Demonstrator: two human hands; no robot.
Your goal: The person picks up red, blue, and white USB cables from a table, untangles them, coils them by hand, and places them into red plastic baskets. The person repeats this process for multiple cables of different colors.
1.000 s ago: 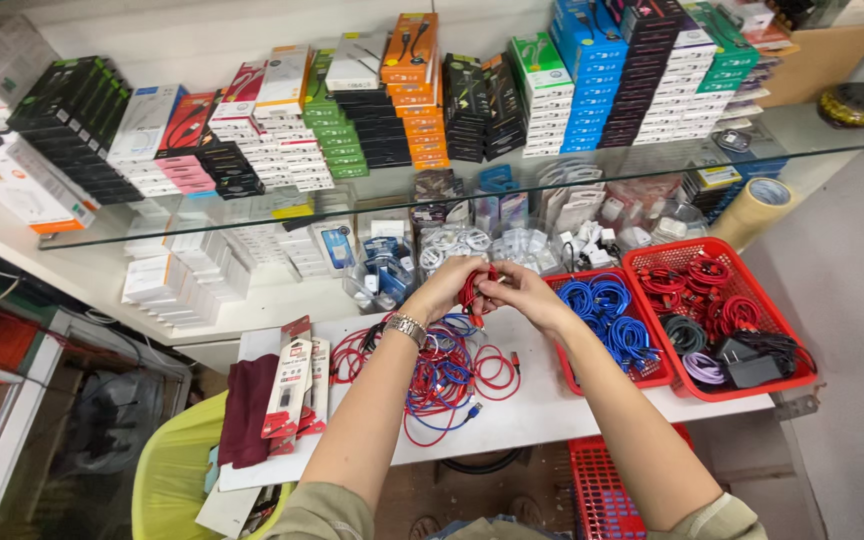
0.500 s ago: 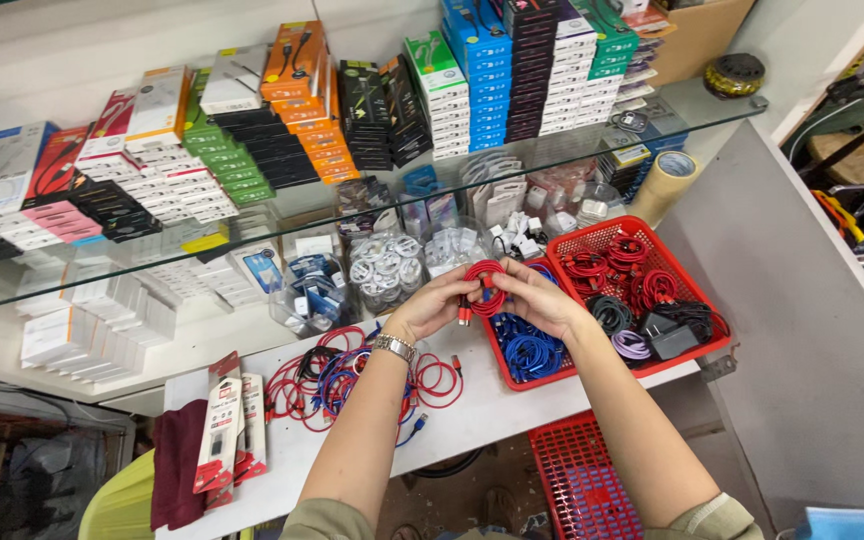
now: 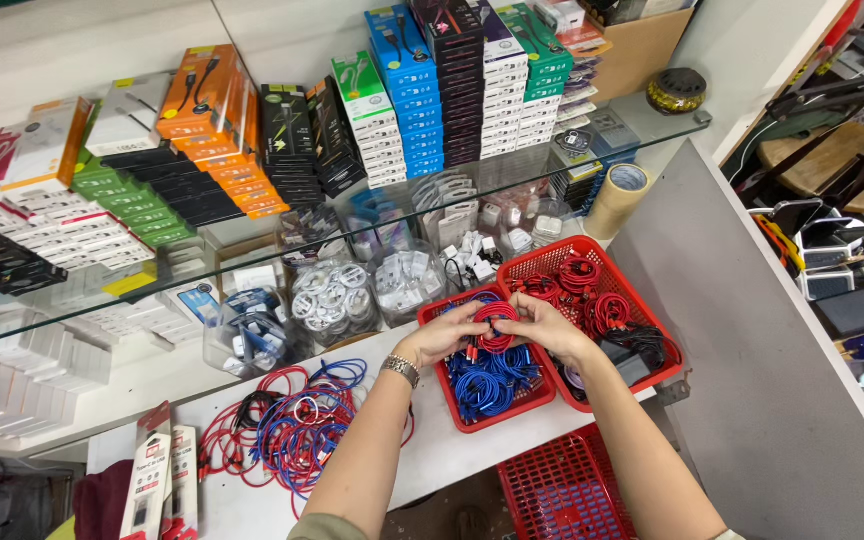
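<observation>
Coiling of a red cable (image 3: 495, 327), mid-step: bundle held between both hands above the small red basket (image 3: 449, 398) of blue cables (image 3: 489, 383). Left hand (image 3: 442, 335) closed around the coil's left side, fingers curled, watch on the wrist. Right hand (image 3: 549, 330) closed on the right side, thumb and fingertips pinching the loops. Judged next: a tidy last wrap, loops kept tight, before placement among like-coloured coils, probably in the larger red basket (image 3: 642, 300) just beside. Loose tangle of red and blue cables (image 3: 297, 430) on the white desk (image 3: 432, 455), well apart to the left. Glass shelf (image 3: 102, 300) with stacked boxes above.
</observation>
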